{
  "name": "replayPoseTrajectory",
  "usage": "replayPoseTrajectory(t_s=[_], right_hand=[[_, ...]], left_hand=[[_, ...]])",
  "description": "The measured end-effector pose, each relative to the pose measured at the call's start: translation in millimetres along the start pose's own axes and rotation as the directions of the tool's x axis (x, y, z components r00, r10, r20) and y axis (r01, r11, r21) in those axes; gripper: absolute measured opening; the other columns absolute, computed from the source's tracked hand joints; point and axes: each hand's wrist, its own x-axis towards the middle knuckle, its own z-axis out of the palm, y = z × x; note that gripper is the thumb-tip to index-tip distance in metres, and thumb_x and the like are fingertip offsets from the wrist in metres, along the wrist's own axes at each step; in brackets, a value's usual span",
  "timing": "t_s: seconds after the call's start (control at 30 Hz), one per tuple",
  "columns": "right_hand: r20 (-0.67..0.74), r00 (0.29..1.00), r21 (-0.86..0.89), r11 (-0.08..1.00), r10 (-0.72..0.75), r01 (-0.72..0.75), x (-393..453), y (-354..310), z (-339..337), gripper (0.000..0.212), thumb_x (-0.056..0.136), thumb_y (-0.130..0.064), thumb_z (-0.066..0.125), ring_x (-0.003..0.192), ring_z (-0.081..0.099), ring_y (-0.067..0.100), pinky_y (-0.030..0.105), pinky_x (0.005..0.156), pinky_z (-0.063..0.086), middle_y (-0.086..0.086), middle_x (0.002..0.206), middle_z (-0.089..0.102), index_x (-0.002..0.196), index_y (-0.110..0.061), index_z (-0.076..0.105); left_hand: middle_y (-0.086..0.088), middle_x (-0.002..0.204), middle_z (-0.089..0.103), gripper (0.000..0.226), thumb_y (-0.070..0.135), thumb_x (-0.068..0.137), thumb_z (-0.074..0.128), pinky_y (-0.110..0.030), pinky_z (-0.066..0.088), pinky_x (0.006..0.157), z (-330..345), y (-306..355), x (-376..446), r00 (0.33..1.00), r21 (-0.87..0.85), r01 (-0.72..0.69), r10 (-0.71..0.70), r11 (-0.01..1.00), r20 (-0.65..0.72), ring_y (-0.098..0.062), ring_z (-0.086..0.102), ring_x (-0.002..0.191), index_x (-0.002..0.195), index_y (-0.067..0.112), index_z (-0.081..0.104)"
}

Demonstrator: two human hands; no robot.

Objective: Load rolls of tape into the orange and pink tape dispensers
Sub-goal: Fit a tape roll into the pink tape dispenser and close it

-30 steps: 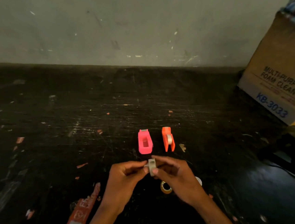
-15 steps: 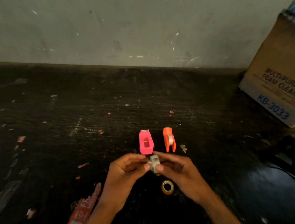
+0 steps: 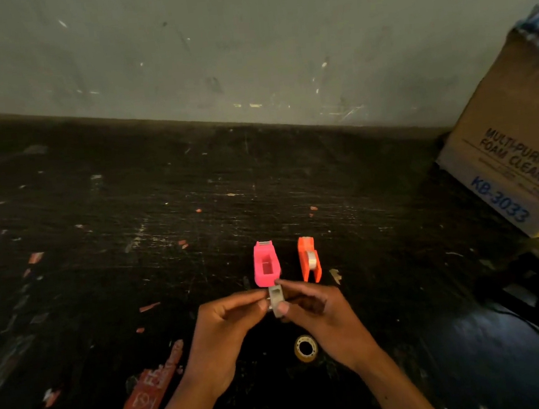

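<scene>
A pink tape dispenser (image 3: 266,263) lies on the dark floor with its cavity empty. To its right an orange tape dispenser (image 3: 308,258) stands on edge with a pale roll seated inside. Just below the pink one I pinch a small pale roll of tape (image 3: 277,300) between both hands: my left hand (image 3: 227,335) holds its left side, my right hand (image 3: 320,317) grips it with thumb and forefinger. Another roll of tape (image 3: 305,348), yellowish with a dark core, lies flat on the floor under my right wrist.
A cardboard box (image 3: 514,150) marked "Multi-purpose foam cleaner" stands at the right against the grey wall (image 3: 247,43). A red printed wrapper (image 3: 145,401) lies by my left forearm. Small paper scraps dot the scratched floor (image 3: 103,251).
Both hands have carried the small pale roll forward, from well short of the pink dispenser to just at its near end. The roll on the floor is now uncovered.
</scene>
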Motion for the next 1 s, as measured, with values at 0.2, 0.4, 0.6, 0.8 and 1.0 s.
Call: replayPoseTrajectory(t_s=[0.2,0.4,0.6,0.8,1.0], right_hand=[[-0.035,0.999,0.027,0.999,-0.016,0.017,2,4,7,0.03,0.072,-0.025,0.07,0.093,0.069,0.009,0.02,0.083,0.054,-0.008,0.099,0.076,0.1,-0.037,0.071],[-0.052,0.998,-0.002,1.0,-0.029,0.029,4,9,8,0.031,0.081,-0.011,0.068,0.095,0.069,0.009,0.023,0.087,0.055,-0.011,0.097,0.076,0.101,-0.035,0.069],[-0.068,0.998,0.013,1.0,-0.017,0.018,12,16,8,0.028,0.085,-0.003,0.065,0.091,0.068,0.007,0.02,0.082,0.054,0.005,0.102,0.075,0.107,-0.019,0.069],[-0.03,0.999,-0.006,1.0,0.022,-0.022,27,22,7,0.028,0.088,-0.011,0.063,0.101,0.068,0.011,0.023,0.086,0.055,0.002,0.109,0.074,0.115,-0.016,0.067],[-0.027,0.997,-0.028,0.997,0.07,-0.071,55,40,-5,0.02,0.088,-0.015,0.064,0.099,0.069,0.022,0.036,0.088,0.056,0.008,0.104,0.074,0.107,-0.019,0.07]], left_hand=[[-0.004,0.089,0.078,0.029,-0.009,0.075,0.065,-0.021,0.056,0.075,2,-1,1,0.999,-0.021,-0.017,0.016,1.0,-0.043,-0.015,0.072,0.088,0.08,0.016,0.078],[-0.01,0.089,0.078,0.025,-0.006,0.075,0.066,-0.03,0.053,0.079,2,-8,2,0.997,-0.069,-0.009,0.004,0.998,-0.072,-0.02,0.073,0.09,0.084,0.014,0.077],[-0.007,0.089,0.078,0.025,-0.008,0.076,0.064,-0.029,0.053,0.082,8,-17,8,0.993,-0.08,-0.015,0.005,0.997,-0.117,-0.017,0.072,0.091,0.086,0.012,0.076],[-0.005,0.093,0.078,0.026,-0.005,0.078,0.064,-0.03,0.051,0.082,8,-18,19,0.993,-0.068,-0.029,0.021,0.997,-0.113,-0.015,0.072,0.093,0.087,0.016,0.077],[0.003,0.091,0.078,0.025,0.0,0.08,0.064,-0.015,0.055,0.07,7,-25,48,0.999,0.055,0.013,-0.01,0.998,-0.047,-0.008,0.071,0.09,0.091,0.019,0.075]])
